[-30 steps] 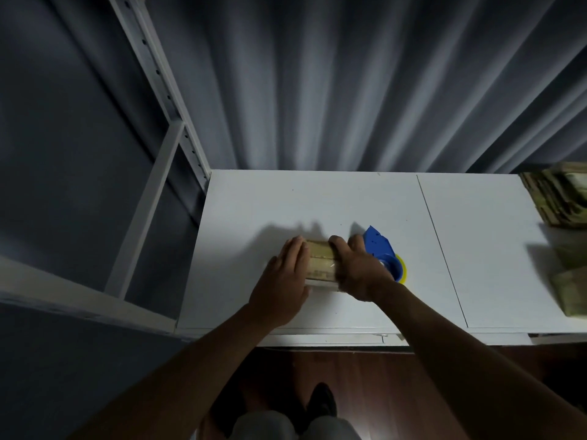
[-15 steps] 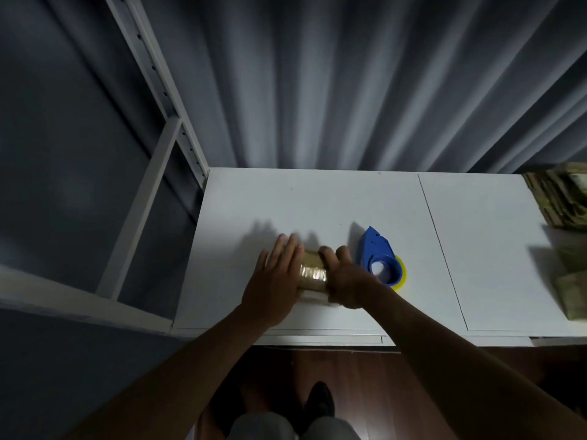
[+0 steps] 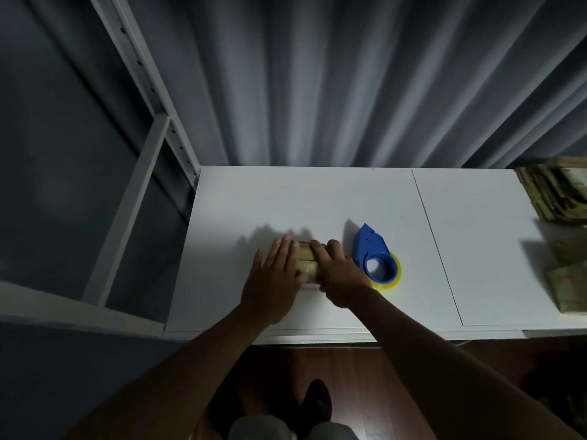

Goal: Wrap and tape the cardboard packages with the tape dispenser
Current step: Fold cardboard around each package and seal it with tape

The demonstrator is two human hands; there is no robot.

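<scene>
A: Package (image 3: 305,263)?
B: On table (image 3: 317,198), between both hands.
A: Grips?
B: Left hand (image 3: 273,281) flat, fingers straight, pressing it. Right hand (image 3: 338,276) curled over it. Dispenser (image 3: 374,254) just right, untouched.

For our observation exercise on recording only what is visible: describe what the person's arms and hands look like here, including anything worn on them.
Both forearms are bare up to the frame's lower edge: no sleeves show. The left hand and right hand wear no gloves. No watch, bracelet or ring shows in the dim light. Each hand shows ordinary fingers, with no markings, tape or bandage that can be made out.
</scene>
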